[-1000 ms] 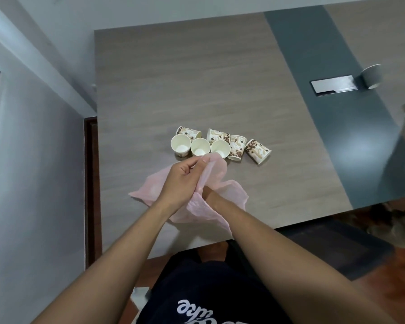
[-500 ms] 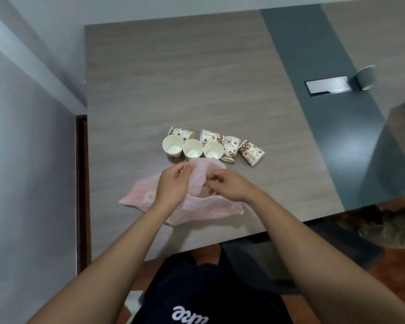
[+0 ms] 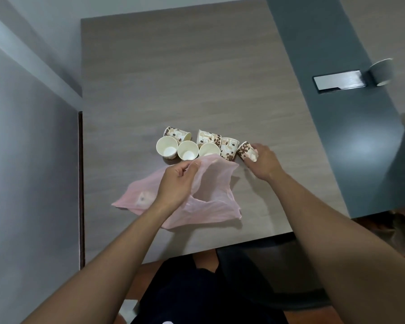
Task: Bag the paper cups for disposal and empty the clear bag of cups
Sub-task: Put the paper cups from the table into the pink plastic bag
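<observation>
A thin pink plastic bag lies on the wooden table with its mouth lifted toward the cups. My left hand pinches the bag's upper edge and holds the mouth up. Several paper cups with a coffee-bean print sit in a cluster just beyond the bag; three stand upright, the others lie on their sides. My right hand grips the rightmost tipped cup at the cluster's right end. One cup shows faintly through the bag at its left end.
A dark grey strip runs along the table's right part, with a metal cable hatch and a grey roll of tape beside it. The table's near edge is close to my body. A wall stands at the left.
My right hand let go of the bag and moved right and forward to the rightmost cup, taking hold of it. My left hand kept its pinch on the bag's edge.
</observation>
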Demonstrator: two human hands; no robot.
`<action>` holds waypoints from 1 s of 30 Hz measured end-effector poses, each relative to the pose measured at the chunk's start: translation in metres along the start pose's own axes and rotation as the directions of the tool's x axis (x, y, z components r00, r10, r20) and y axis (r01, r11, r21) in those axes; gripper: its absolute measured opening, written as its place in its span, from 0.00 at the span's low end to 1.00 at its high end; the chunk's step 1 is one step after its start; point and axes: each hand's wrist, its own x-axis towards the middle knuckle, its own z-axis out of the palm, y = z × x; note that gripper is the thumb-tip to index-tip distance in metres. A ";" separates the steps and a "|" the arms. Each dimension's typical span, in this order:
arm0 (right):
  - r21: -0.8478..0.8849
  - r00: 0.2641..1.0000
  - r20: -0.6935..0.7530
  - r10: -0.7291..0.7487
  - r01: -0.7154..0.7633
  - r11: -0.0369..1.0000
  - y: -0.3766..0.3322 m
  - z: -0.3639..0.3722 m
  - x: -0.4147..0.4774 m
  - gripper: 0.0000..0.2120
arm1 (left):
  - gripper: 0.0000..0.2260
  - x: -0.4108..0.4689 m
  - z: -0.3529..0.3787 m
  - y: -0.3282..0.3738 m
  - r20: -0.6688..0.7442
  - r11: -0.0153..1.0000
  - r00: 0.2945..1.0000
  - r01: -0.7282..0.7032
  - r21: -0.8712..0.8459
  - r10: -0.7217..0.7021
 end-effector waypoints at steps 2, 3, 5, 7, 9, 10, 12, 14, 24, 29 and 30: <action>-0.101 0.998 0.035 0.057 -0.054 0.993 0.008 0.011 0.011 0.37 | 0.17 0.001 -0.001 -0.001 0.004 1.000 1.000 0.007 0.007 -0.007; -0.140 0.994 0.046 0.095 -0.088 0.986 0.009 0.013 0.010 0.38 | 0.15 0.000 -0.002 -0.001 0.004 1.000 1.000 0.013 0.001 -0.013; -0.175 0.988 0.052 0.143 -0.132 0.976 0.012 0.021 0.009 0.35 | 0.13 -0.002 -0.006 -0.001 -0.003 0.999 1.000 0.029 -0.024 -0.029; -0.143 0.982 0.050 0.183 -0.175 0.974 0.015 0.028 0.005 0.33 | 0.13 -0.003 -0.009 -0.004 -0.021 0.999 0.999 0.042 -0.030 -0.042; -0.069 0.977 0.038 0.210 -0.208 0.976 0.019 0.038 0.001 0.32 | 0.14 -0.002 -0.011 -0.010 -0.025 0.998 0.998 0.056 -0.008 -0.056; -0.045 0.976 0.026 0.218 -0.217 0.975 0.021 0.043 0.000 0.32 | 0.15 -0.002 -0.012 -0.012 -0.019 0.998 0.998 0.065 -0.002 -0.065; -0.025 0.968 0.033 0.250 -0.249 0.968 0.022 0.049 -0.006 0.33 | 0.16 -0.003 -0.013 -0.014 -0.011 0.997 0.997 0.074 0.000 -0.074; -0.002 0.960 0.042 0.278 -0.278 0.961 0.023 0.053 -0.012 0.34 | 0.16 -0.004 -0.013 -0.014 -0.008 0.998 0.998 0.065 -0.011 -0.065; 0.871 0.965 0.204 0.166 -0.256 0.419 0.008 0.019 -0.065 0.21 | 0.25 -0.009 -0.023 -0.011 -0.092 0.990 0.987 0.121 -0.077 -0.128; 0.863 0.803 0.505 -0.318 -0.476 0.170 -0.015 -0.009 -0.107 0.28 | 0.27 -0.009 -0.033 -0.014 -0.132 0.982 0.981 0.123 -0.144 -0.143; 0.841 0.776 0.540 -0.326 -0.481 0.248 -0.020 -0.008 -0.108 0.29 | 0.26 -0.010 -0.034 -0.013 -0.142 0.983 0.981 0.112 -0.146 -0.133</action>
